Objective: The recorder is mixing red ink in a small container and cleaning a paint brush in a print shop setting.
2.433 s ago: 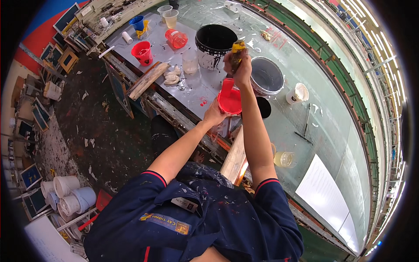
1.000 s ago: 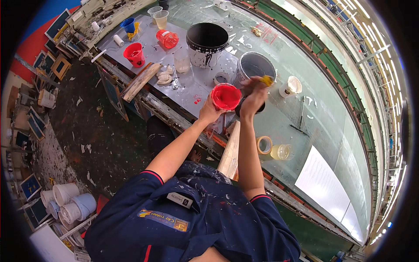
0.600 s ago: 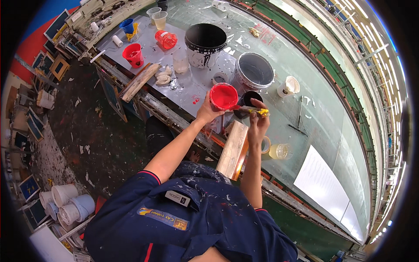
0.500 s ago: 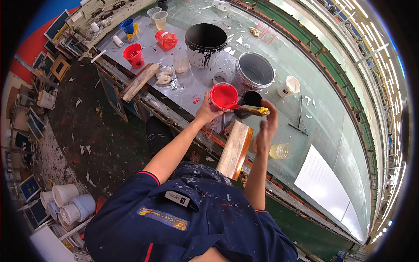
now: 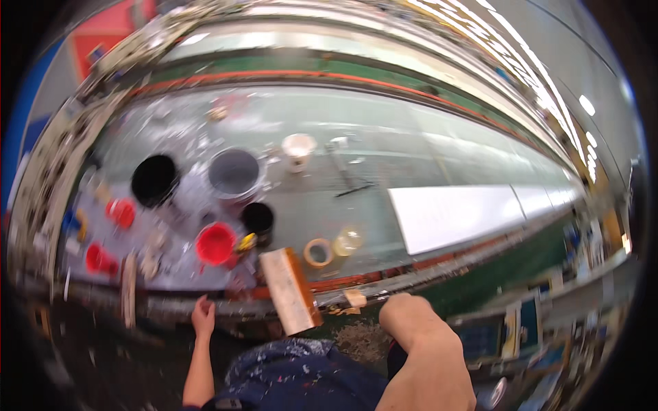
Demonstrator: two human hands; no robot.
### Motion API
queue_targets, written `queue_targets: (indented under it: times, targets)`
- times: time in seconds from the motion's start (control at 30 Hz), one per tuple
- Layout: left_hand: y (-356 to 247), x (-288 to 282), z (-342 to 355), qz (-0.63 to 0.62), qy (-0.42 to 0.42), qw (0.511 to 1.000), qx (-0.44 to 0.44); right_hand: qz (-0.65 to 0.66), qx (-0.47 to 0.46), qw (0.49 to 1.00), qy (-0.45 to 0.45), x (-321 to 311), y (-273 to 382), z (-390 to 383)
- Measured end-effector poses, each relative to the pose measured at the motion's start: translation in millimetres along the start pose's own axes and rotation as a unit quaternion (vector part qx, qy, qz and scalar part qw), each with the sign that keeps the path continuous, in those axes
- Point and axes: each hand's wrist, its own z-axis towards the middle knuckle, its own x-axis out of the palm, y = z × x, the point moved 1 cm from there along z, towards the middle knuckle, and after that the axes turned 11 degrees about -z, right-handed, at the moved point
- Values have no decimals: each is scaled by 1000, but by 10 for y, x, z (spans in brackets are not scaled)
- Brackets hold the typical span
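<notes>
My left hand (image 5: 203,316) hangs in front of the table's near edge, holding nothing, its fingers loosely apart though blurred. Just beyond it stands a red cup (image 5: 215,244) of red paint, with a yellow-smeared stick end (image 5: 247,242) at its right side. A black cup (image 5: 258,218) is behind that. To the right, a wooden-handled squeegee (image 5: 286,290) with an orange-brown blade leans over the table edge. My right arm (image 5: 428,342) is bent at the lower right; its hand does not show.
Farther back are a black bucket (image 5: 155,179), a grey bucket (image 5: 235,172) and a white cup (image 5: 299,151). A tape roll (image 5: 317,253) and a clear cup (image 5: 348,241) stand near the squeegee. A white sheet (image 5: 456,214) lies to the right.
My view has swung to the right. My left hand has let go of the red cup and drawn back from it. The right hand has left the stick and gone out of view.
</notes>
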Motion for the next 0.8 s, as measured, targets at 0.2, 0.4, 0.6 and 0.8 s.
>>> queue_targets:
  times: [0.2,0.4,0.6,0.8]
  targets:
    - [-103,-135,-123,196,40,979,-37,-337,164,926,47,1056,1747,-81]
    - [-170,-60,239,192,118,970,-85,-561,301,764,105,764,1664,314]
    - [87,19,317,143,101,977,-124,-531,314,776,132,721,1634,320]
    - [34,-10,215,138,76,983,-97,-483,283,814,155,549,1532,246]
